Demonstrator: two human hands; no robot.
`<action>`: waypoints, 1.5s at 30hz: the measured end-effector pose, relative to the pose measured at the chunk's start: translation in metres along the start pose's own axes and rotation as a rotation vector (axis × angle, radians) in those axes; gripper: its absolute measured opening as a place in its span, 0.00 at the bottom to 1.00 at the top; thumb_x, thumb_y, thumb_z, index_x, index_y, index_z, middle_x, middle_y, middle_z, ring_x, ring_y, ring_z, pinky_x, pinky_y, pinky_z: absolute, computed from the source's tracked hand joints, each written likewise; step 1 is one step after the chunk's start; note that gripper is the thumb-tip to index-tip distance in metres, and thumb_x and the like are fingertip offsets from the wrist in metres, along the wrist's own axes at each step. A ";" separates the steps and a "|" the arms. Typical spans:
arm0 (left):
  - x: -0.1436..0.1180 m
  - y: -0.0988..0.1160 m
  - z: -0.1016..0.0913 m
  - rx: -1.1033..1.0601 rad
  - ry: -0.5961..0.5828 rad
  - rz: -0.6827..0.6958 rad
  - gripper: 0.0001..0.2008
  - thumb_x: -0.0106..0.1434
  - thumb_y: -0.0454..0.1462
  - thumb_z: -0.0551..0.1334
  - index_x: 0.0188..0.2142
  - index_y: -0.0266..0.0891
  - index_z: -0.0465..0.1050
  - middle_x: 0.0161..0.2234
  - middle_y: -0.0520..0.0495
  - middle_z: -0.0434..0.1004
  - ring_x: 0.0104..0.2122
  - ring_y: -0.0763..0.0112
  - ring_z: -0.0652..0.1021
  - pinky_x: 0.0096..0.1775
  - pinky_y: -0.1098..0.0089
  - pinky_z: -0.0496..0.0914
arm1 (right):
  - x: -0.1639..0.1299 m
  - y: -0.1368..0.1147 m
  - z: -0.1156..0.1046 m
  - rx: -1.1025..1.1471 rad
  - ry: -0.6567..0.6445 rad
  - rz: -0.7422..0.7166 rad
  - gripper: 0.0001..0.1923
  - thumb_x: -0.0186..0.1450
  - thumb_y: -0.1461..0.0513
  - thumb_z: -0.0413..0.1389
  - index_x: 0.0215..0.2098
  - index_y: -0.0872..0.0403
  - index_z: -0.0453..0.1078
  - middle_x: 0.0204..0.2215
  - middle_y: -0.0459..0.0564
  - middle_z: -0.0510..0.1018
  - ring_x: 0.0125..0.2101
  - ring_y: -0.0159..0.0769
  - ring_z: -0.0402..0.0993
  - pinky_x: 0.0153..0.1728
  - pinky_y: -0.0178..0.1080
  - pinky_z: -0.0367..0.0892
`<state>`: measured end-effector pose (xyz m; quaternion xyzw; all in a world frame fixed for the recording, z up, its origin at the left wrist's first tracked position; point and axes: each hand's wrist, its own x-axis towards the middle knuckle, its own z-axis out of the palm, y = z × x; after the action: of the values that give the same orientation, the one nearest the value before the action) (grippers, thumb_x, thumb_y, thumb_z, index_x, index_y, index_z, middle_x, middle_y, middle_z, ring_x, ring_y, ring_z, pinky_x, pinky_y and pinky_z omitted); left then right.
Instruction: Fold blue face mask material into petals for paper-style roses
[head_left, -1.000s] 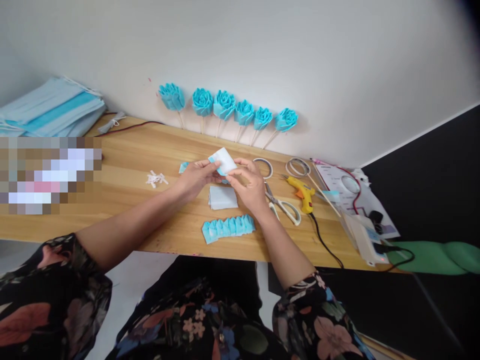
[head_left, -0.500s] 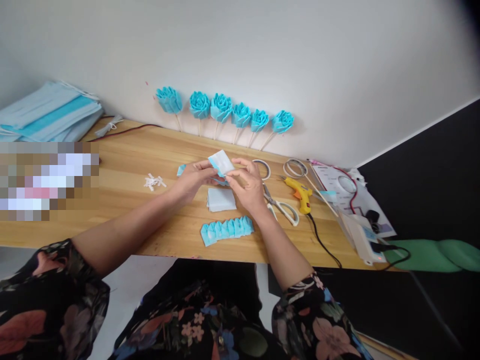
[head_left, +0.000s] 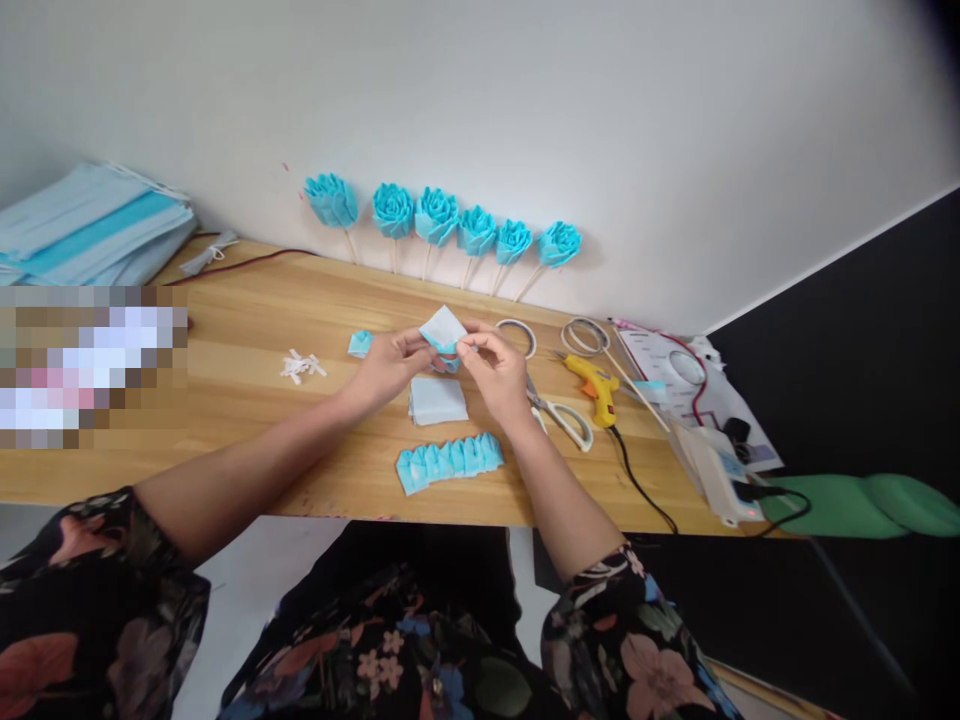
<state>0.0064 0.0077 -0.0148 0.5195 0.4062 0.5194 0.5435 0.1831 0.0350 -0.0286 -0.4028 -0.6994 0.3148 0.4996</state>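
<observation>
Between my two hands, above the wooden table, is a small square of face-mask fabric (head_left: 444, 328), white with blue at its lower edge. My left hand (head_left: 394, 365) pinches its left side and my right hand (head_left: 495, 370) grips its lower right corner. Just below lies a stack of pale fabric squares (head_left: 439, 400). Nearer the table's front edge is a row of folded blue petals (head_left: 450, 460). One folded blue piece (head_left: 361, 344) rests left of my left hand. Behind my fingers, more blue fabric shows in part.
Several blue fabric roses (head_left: 437, 217) on sticks lean against the wall. Scissors (head_left: 562, 418), a yellow glue gun (head_left: 596, 388) and tape rolls (head_left: 585, 336) lie to the right, near a power strip (head_left: 720, 475). White scraps (head_left: 303, 366) and stacked face masks (head_left: 90, 225) are at left.
The fabric square has turned so that one corner points up, and its blue edge has shifted in my fingers. Both hands stay close together. The view has shifted slightly.
</observation>
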 end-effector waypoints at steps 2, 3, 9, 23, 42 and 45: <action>0.000 0.001 0.000 0.008 0.008 -0.002 0.08 0.57 0.35 0.66 0.37 0.35 0.80 0.33 0.46 0.84 0.32 0.67 0.81 0.43 0.64 0.74 | 0.000 0.000 0.001 0.073 -0.003 0.054 0.08 0.63 0.55 0.61 0.34 0.51 0.76 0.46 0.51 0.79 0.48 0.39 0.76 0.46 0.40 0.72; 0.000 0.001 0.001 0.009 0.010 -0.004 0.08 0.57 0.35 0.66 0.37 0.35 0.80 0.33 0.45 0.84 0.32 0.67 0.81 0.43 0.64 0.74 | -0.001 0.000 0.002 0.099 0.002 0.075 0.09 0.63 0.55 0.61 0.34 0.51 0.76 0.45 0.50 0.80 0.46 0.38 0.76 0.44 0.38 0.72; 0.000 0.003 0.001 0.020 0.011 -0.006 0.09 0.56 0.34 0.66 0.37 0.35 0.79 0.33 0.45 0.84 0.32 0.66 0.81 0.41 0.65 0.74 | -0.002 -0.002 0.004 0.099 0.013 0.149 0.09 0.61 0.54 0.61 0.33 0.52 0.74 0.30 0.44 0.78 0.30 0.32 0.73 0.35 0.36 0.70; 0.001 0.005 -0.001 -0.013 0.108 -0.014 0.16 0.59 0.45 0.68 0.43 0.36 0.80 0.28 0.48 0.79 0.29 0.70 0.76 0.33 0.70 0.69 | -0.001 -0.001 0.006 0.290 -0.073 0.193 0.28 0.61 0.50 0.62 0.58 0.46 0.67 0.36 0.47 0.78 0.37 0.38 0.75 0.40 0.43 0.76; 0.002 0.001 -0.003 -0.019 0.049 -0.064 0.13 0.53 0.46 0.71 0.27 0.38 0.78 0.24 0.51 0.75 0.26 0.72 0.73 0.34 0.69 0.69 | -0.003 0.002 0.009 0.389 -0.136 0.308 0.28 0.55 0.51 0.67 0.52 0.48 0.71 0.39 0.47 0.81 0.39 0.37 0.78 0.42 0.41 0.77; 0.002 0.002 -0.003 -0.015 0.052 -0.064 0.14 0.54 0.46 0.71 0.26 0.38 0.77 0.22 0.51 0.74 0.25 0.72 0.72 0.33 0.68 0.69 | -0.003 -0.001 0.008 0.412 -0.169 0.321 0.22 0.55 0.52 0.68 0.45 0.50 0.74 0.37 0.46 0.81 0.37 0.36 0.78 0.43 0.40 0.76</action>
<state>0.0038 0.0100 -0.0130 0.4885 0.4326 0.5182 0.5530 0.1756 0.0318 -0.0310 -0.3706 -0.5869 0.5581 0.4547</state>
